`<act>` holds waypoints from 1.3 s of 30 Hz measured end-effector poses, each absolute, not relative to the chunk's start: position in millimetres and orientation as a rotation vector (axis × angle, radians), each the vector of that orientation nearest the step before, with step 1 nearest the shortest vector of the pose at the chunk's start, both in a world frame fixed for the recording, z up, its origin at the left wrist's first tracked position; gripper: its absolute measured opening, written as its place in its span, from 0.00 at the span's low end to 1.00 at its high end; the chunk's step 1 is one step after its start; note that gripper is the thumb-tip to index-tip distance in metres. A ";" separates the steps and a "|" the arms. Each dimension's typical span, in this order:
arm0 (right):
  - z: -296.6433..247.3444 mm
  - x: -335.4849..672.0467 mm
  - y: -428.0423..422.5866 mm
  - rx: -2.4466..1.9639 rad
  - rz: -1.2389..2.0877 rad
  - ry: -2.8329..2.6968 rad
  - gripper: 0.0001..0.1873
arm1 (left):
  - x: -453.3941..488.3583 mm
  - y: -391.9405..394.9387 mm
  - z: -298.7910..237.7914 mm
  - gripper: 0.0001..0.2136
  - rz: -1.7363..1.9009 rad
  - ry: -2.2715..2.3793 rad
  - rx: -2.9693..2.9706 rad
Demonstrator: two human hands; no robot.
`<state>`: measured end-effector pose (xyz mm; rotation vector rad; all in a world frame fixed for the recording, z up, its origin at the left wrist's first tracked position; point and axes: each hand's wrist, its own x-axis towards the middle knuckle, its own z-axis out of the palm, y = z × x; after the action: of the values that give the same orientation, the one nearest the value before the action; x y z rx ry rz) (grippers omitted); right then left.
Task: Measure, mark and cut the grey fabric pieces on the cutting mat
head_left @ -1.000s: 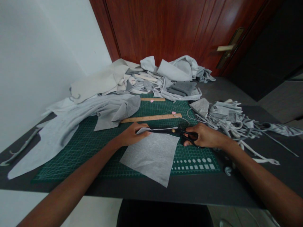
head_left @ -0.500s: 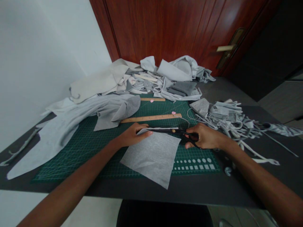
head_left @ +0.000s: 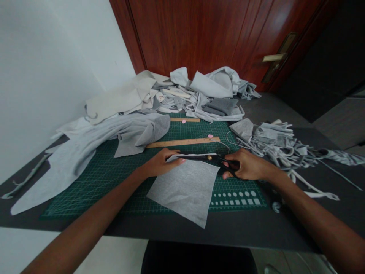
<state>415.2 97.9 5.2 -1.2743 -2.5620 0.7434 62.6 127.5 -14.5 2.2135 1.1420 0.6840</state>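
Observation:
A grey fabric piece (head_left: 184,186) hangs over the front of the green cutting mat (head_left: 105,190). My left hand (head_left: 162,163) pinches it at its upper left edge, closed with thumb on top. In my right hand (head_left: 245,164) are black scissors (head_left: 209,157), fingers wrapped round the handles. Their blades lie along the fabric's top edge, pointing left toward my left thumb. A narrow pale strip of the fabric shows just beyond the blades. Whether the blades are fully closed I cannot make out.
Beyond my hands lie a wooden ruler (head_left: 185,142) and a second ruler (head_left: 185,120). Grey cloth (head_left: 76,148) spreads across the left side. Fabric scraps (head_left: 273,140) heap up at right, with rolled fabric (head_left: 213,83) at the back by the door (head_left: 194,34).
The whole view has shifted very slightly. Both hands, the scissors and the fabric keep nearly the same places relative to one another.

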 end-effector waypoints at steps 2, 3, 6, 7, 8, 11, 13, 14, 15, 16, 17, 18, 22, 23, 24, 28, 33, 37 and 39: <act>3.7 416.2 98.2 -1.261 0.730 -2.566 0.23 | 63.5 126.8 -12.6 0.13 0.684 1.119 2.206; 3.2 416.5 98.4 -1.249 0.726 -2.568 0.22 | 64.2 126.5 -11.5 0.12 0.678 1.101 2.204; 2.4 416.6 98.4 -1.230 0.714 -2.570 0.22 | 66.1 125.6 -8.4 0.13 0.665 1.047 2.199; 2.4 416.5 98.4 -1.228 0.707 -2.571 0.21 | 66.6 125.3 -7.7 0.14 0.661 1.040 2.195; 2.5 416.3 98.4 -1.226 0.699 -2.573 0.21 | 66.8 125.1 -7.3 0.14 0.656 1.040 2.189; 2.1 416.4 99.0 -1.208 0.679 -2.591 0.20 | 66.8 124.8 -6.6 0.12 0.648 1.089 2.179; 1.0 417.0 99.7 -1.194 0.669 -2.601 0.20 | 66.6 124.9 -6.4 0.12 0.629 1.107 2.181; 0.3 417.4 100.2 -1.188 0.667 -2.604 0.20 | 66.4 125.1 -6.2 0.13 0.619 1.102 2.179; -0.4 417.8 100.6 -1.181 0.666 -2.605 0.20 | 66.3 125.4 -6.1 0.13 0.609 1.089 2.176; -1.0 418.1 101.0 -1.173 0.668 -2.603 0.20 | 66.2 125.6 -6.0 0.13 0.604 1.076 2.172; -1.6 418.4 101.4 -1.168 0.672 -2.601 0.20 | 66.1 125.9 -5.9 0.13 0.602 1.066 2.167; -2.0 418.6 101.6 -1.165 0.679 -2.599 0.20 | 65.9 126.2 -5.9 0.13 0.602 1.061 2.164; -2.0 418.6 102.1 -1.163 0.689 -2.598 0.19 | 65.2 126.9 -6.4 0.12 0.594 1.078 2.157; -1.8 418.5 102.1 -1.158 0.682 -2.601 0.19 | 65.0 127.0 -6.6 0.12 0.593 1.079 2.158; -1.6 418.4 102.1 -1.151 0.674 -2.604 0.19 | 64.9 127.0 -6.8 0.12 0.594 1.082 2.160; -1.7 418.3 102.4 -1.131 0.664 -2.607 0.20 | 65.0 126.3 -7.1 0.14 0.590 1.107 2.155; -4.0 420.1 103.4 -1.131 0.680 -2.591 0.20 | 66.8 125.1 -5.4 0.15 0.602 1.111 2.124; -4.5 420.5 103.8 -1.133 0.689 -2.584 0.20 | 67.7 124.9 -4.7 0.15 0.591 1.081 2.117; -3.6 419.8 103.4 -1.141 0.699 -2.573 0.21 | 67.3 125.1 -5.7 0.15 0.603 1.085 2.123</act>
<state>419.8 103.4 -3.6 -1.1406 -2.5732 0.6993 67.3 125.1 -5.7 2.1234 1.0846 0.6025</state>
